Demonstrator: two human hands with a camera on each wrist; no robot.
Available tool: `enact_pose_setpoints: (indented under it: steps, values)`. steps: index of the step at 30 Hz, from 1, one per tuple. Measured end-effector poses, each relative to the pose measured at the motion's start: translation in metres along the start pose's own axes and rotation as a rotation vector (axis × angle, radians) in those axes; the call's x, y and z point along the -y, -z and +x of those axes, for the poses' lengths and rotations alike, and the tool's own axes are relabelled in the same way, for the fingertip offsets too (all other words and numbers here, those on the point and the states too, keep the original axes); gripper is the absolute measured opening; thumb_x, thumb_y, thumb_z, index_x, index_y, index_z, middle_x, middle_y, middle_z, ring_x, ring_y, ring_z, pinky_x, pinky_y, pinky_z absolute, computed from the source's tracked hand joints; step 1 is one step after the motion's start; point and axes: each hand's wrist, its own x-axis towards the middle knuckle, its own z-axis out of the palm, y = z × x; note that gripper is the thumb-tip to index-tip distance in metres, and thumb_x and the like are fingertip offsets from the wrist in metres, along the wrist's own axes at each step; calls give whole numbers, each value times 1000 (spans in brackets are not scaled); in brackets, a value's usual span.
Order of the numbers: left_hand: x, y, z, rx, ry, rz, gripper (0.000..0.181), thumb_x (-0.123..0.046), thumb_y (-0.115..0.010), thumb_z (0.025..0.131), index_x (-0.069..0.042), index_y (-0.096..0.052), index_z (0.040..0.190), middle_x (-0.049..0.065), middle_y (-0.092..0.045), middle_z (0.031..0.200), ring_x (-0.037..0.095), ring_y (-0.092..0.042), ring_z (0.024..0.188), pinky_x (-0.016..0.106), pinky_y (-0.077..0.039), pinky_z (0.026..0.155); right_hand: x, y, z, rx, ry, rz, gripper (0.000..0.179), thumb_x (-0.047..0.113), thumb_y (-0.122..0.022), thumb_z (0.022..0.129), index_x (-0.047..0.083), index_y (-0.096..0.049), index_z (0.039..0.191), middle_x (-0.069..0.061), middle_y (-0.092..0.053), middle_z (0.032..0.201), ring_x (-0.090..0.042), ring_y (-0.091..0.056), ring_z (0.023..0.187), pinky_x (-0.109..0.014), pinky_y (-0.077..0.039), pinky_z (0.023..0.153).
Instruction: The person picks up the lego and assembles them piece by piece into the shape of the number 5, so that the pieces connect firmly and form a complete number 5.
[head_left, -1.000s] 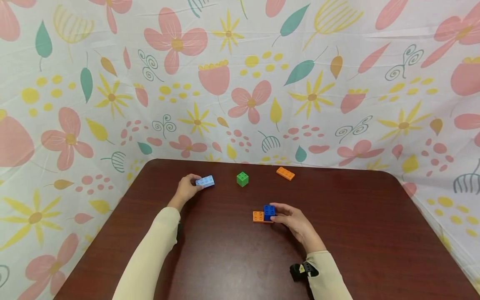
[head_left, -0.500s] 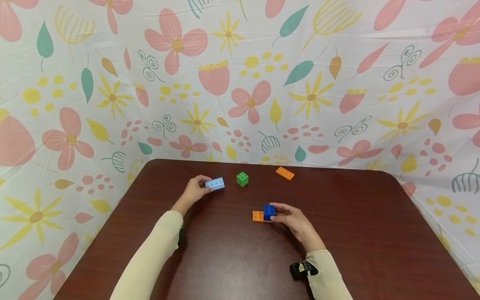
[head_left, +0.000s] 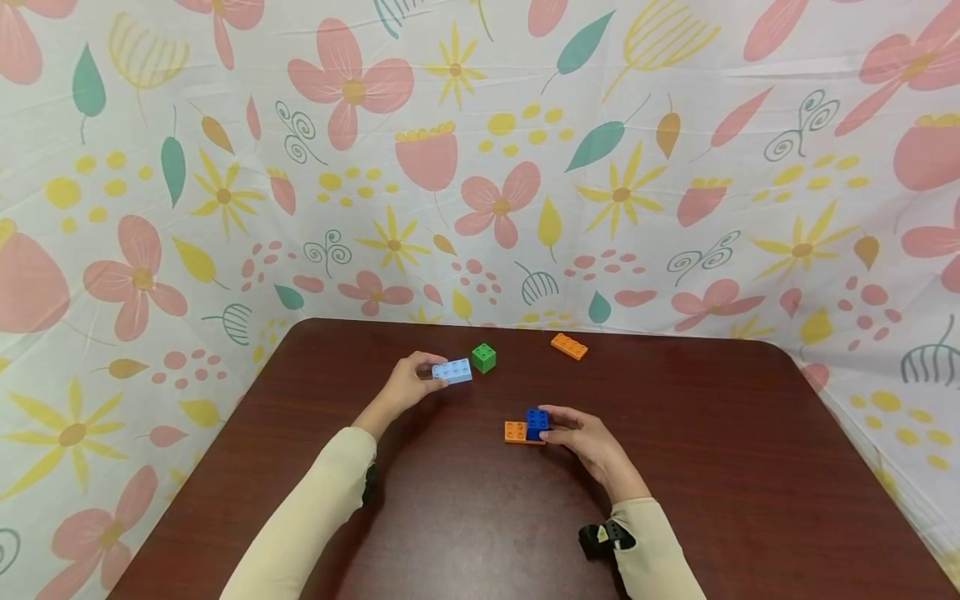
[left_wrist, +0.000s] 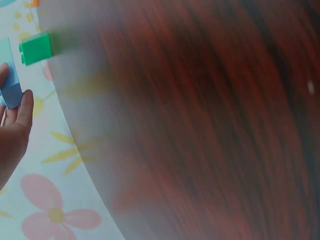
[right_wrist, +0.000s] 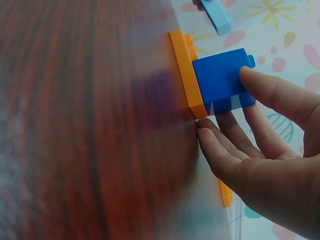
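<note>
Right hand [head_left: 588, 442] pinches the blue plastic cube [head_left: 536, 424], lower fingers [right_wrist: 218, 154] visible only from the right wrist; left hand [head_left: 407, 387] pinches a pale-blue oblong plastic brick [head_left: 453, 372], cropped left-wrist

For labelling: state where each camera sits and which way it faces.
Head: head-worn, looks forward, down at the table; left hand, right hand, sleeves show.
Left wrist: wrist-worn, looks across the table; left hand shows.
Right wrist: wrist-worn, looks at the blue brick; right hand shows.
Head and left wrist share the green brick.
</note>
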Motion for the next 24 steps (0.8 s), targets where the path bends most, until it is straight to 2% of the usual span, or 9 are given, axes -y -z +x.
enact_pose_setpoints:
  steps: [8, 15, 19, 24]
  values:
    - [-4, -12, -2, 16, -31, -26, 31, -1, -76, 80, -4, -69, 110, 11, -60, 111, 26, -61, 99, 33, -53, 81, 2, -1, -2, -1, -6, -1, 50, 4, -70, 86, 3, -56, 133, -22, -44, 140, -29, -55, 117, -46, -41, 103]
    - [-10, -23, -5, 47, -88, -64, 33, 0, -77, 79, -2, -69, 110, 14, -61, 108, 29, -62, 100, 40, -52, 84, 1, 1, -2, 12, 17, -2, 50, 7, -72, 85, 4, -57, 133, -23, -45, 138, -26, -58, 113, -42, -44, 100]
    - [-15, -29, -7, 62, -111, -51, 32, 0, -77, 79, -3, -70, 110, 10, -61, 104, 25, -63, 98, 35, -53, 83, 0, 1, -3, 24, 30, -23, 51, 9, -72, 86, 4, -56, 134, -23, -43, 139, -25, -58, 112, -39, -46, 97]
    - [-18, -35, -9, 82, -123, -57, 32, 1, -77, 79, -3, -70, 110, 9, -60, 102, 22, -64, 96, 32, -53, 82, 0, 1, -2, 12, 16, -7, 51, 6, -71, 86, 3, -55, 134, -22, -44, 140, -28, -56, 115, -44, -43, 101]
